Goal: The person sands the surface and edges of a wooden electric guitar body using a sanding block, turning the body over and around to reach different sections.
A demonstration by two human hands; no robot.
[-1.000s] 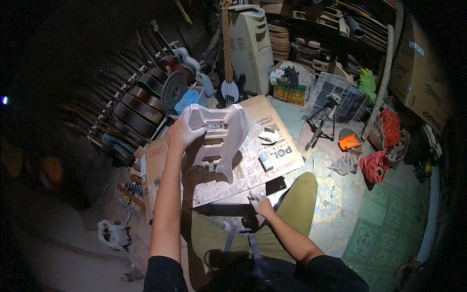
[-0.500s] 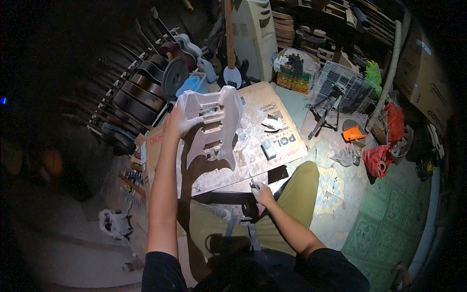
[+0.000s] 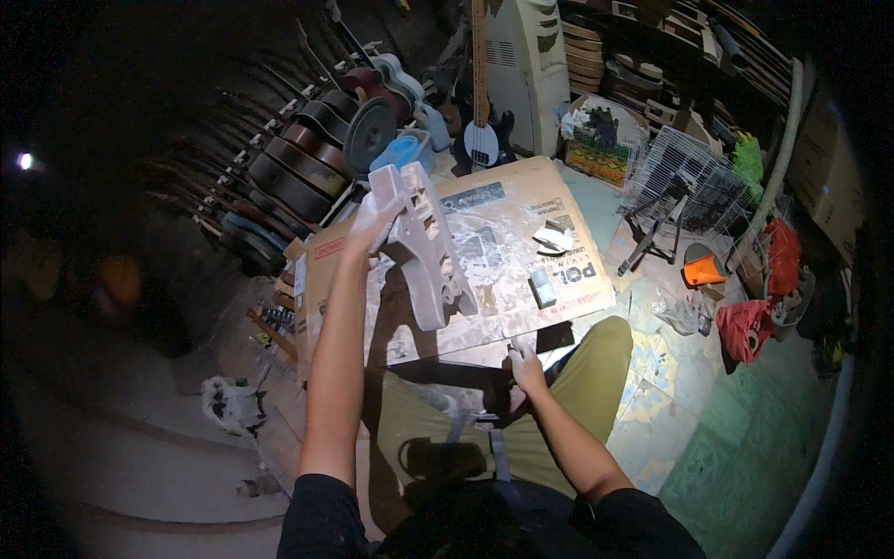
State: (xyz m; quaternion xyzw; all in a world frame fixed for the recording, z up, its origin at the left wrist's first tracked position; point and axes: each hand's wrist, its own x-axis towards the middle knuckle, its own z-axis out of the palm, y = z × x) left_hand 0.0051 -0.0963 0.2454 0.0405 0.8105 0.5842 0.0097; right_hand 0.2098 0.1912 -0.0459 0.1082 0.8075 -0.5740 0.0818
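An unfinished electric guitar body point(image 3: 418, 256), dusty pale grey with cut-out pockets, is raised above the dusty cardboard sheet point(image 3: 582, 242). My left hand point(image 3: 376, 224) grips it by its far left edge, and the body stands tilted so its side shows. Close to my right knee, at the near edge of the cardboard, my right hand point(image 3: 528, 367) is closed, its fingers dusted white. Whatever it may hold is too small to name. On the cardboard lie a small grey block point(image 3: 542, 288) and a white roll-like piece point(image 3: 553, 239).
Acoustic guitars point(image 3: 298, 168) stand in a rack at the far left. Beyond the cardboard is a blue plastic tub point(image 3: 402, 151). Toward the right are a wire cage point(image 3: 684, 168), a black stand point(image 3: 656, 224), an orange container point(image 3: 705, 270) and a red bag point(image 3: 743, 331).
My left hand has turned the guitar body from showing its broad face to showing more of its side. The whole scene has shifted to the right in view.
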